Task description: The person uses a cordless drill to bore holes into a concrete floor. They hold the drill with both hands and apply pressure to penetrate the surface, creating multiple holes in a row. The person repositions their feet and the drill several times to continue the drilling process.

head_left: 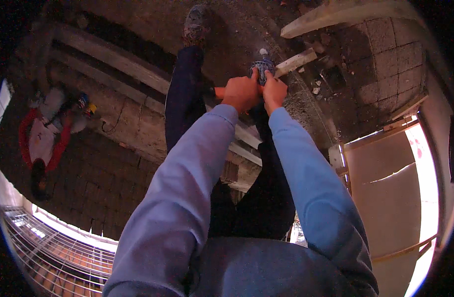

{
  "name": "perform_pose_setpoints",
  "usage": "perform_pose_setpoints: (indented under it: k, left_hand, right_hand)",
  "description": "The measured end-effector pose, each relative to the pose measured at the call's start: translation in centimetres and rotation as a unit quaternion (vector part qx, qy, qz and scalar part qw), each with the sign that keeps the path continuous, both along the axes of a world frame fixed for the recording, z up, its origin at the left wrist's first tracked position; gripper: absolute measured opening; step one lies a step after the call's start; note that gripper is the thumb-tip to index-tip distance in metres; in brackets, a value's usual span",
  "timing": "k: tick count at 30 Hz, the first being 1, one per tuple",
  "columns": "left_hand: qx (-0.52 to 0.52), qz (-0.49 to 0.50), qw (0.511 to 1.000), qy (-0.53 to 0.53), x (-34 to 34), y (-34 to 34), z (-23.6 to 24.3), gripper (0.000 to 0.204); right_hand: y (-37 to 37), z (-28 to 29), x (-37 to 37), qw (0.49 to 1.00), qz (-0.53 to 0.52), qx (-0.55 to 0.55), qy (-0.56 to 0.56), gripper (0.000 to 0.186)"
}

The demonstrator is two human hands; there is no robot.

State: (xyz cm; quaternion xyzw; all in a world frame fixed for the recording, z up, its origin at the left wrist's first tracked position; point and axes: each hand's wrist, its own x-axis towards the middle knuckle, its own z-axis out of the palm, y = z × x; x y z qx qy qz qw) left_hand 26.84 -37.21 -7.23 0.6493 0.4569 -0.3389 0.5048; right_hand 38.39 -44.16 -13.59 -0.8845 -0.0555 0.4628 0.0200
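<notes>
Out in front of me, both hands are closed around a dark hand-held power tool (263, 65) with a ribbed, blue-grey head. My left hand (240, 94) wraps its left side, where an orange-red, rod-like part pokes out. On the other side, my right hand (274, 93) grips it with the thumb along the top. Beyond the head is a small pale white spot (263, 51) near the floor; whether it is dust or part of the tool, I cannot tell. The tool's rear is hidden behind my hands and sleeves.
Long beams (113, 57) run from the upper left beneath my legs. A short wooden piece (296, 62) and rubble (316, 89) lie right of the tool, below a larger plank (346, 17). At left a person in red sleeves (58, 148) works; wire mesh (58, 247) stands lower left.
</notes>
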Motion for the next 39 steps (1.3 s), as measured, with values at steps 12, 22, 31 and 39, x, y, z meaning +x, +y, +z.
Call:
perform_pose_setpoints:
  k: [12,22,31,39]
  left_hand:
    - [0.006,0.004,1.0,-0.015,-0.5,0.0,0.2,0.078]
    - [0.02,0.012,1.0,-0.02,-0.5,-0.5,0.0,0.077]
    - [0.027,-0.002,1.0,-0.003,-0.3,-0.2,0.5,0.08]
    - [0.019,-0.011,1.0,0.007,-0.1,-0.2,0.4,0.078]
  right_hand:
    - [0.5,0.1,-0.3,1.0,0.01,-0.007,-0.008,0.062]
    - [2.0,1.8,-0.2,0.999,-0.021,-0.038,0.019,0.058]
    - [-0.6,-0.8,-0.2,1.0,0.026,0.005,-0.004,0.069]
    - [0.1,0.0,-0.2,1.0,0.017,-0.015,-0.004,0.068]
